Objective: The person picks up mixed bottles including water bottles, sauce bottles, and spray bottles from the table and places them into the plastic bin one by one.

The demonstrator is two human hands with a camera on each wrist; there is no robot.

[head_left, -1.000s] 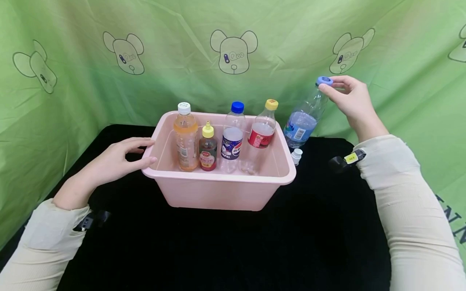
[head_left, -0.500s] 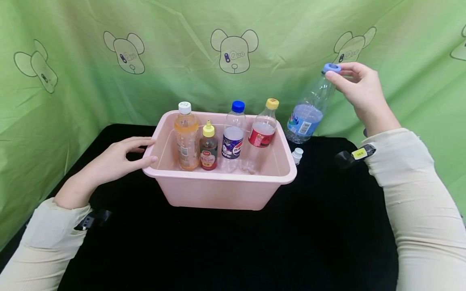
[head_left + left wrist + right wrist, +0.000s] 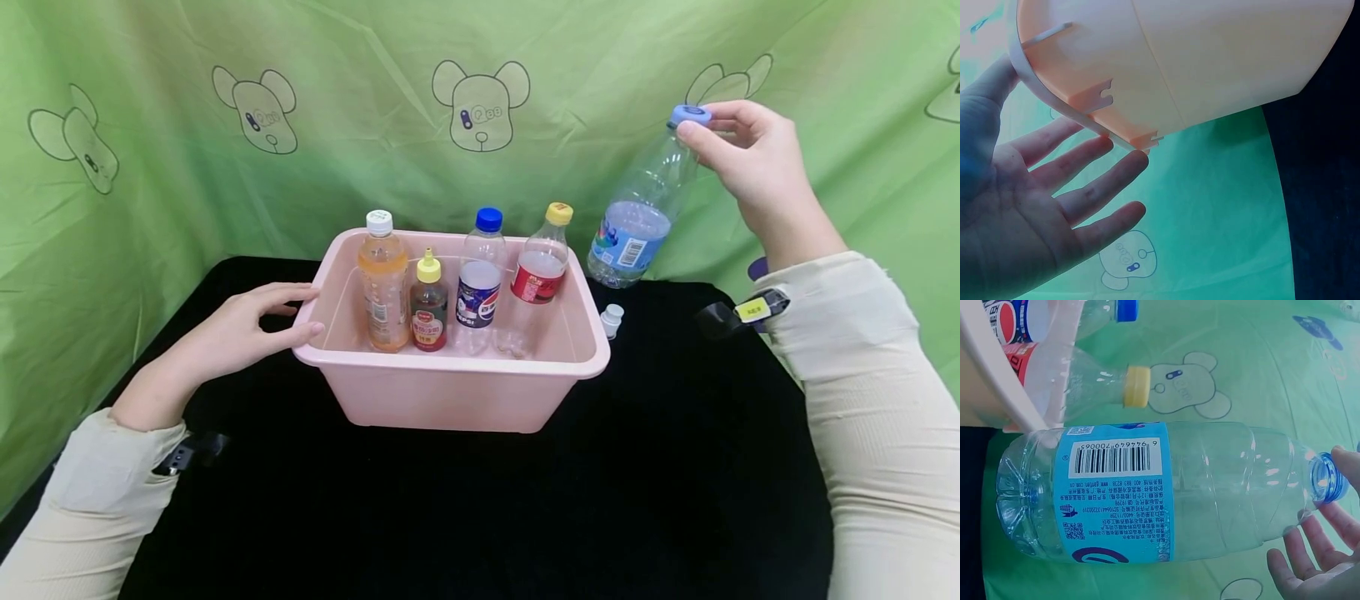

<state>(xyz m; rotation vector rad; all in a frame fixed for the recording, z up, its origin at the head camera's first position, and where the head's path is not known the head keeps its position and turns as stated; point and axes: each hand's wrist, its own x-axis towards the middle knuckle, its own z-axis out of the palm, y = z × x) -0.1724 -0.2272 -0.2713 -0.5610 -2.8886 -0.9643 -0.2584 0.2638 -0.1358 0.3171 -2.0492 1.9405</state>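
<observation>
My right hand (image 3: 761, 158) pinches the blue cap (image 3: 691, 115) of a clear plastic water bottle (image 3: 630, 237) with a light blue label. The bottle hangs tilted in the air behind the right end of a pink plastic bin (image 3: 450, 392); in the right wrist view its barcode label (image 3: 1116, 490) faces the camera. My left hand (image 3: 243, 329) rests on the bin's left rim, its fingers (image 3: 1104, 190) extended. Inside the bin stand an orange drink bottle (image 3: 384, 292), a small sauce bottle (image 3: 429, 312) with a yellow nozzle, a Pepsi bottle (image 3: 480, 283) and a red-labelled bottle (image 3: 540, 275) with a yellow cap.
A small white bottle (image 3: 611, 321) stands on the black cloth (image 3: 480, 508) beside the bin's right end. Behind, a green curtain (image 3: 360, 158) with printed bear heads hangs close to the bin and the raised bottle.
My right hand has moved up and slightly right, lifting the water bottle higher above the black cloth. The left hand and the bin have stayed put.
</observation>
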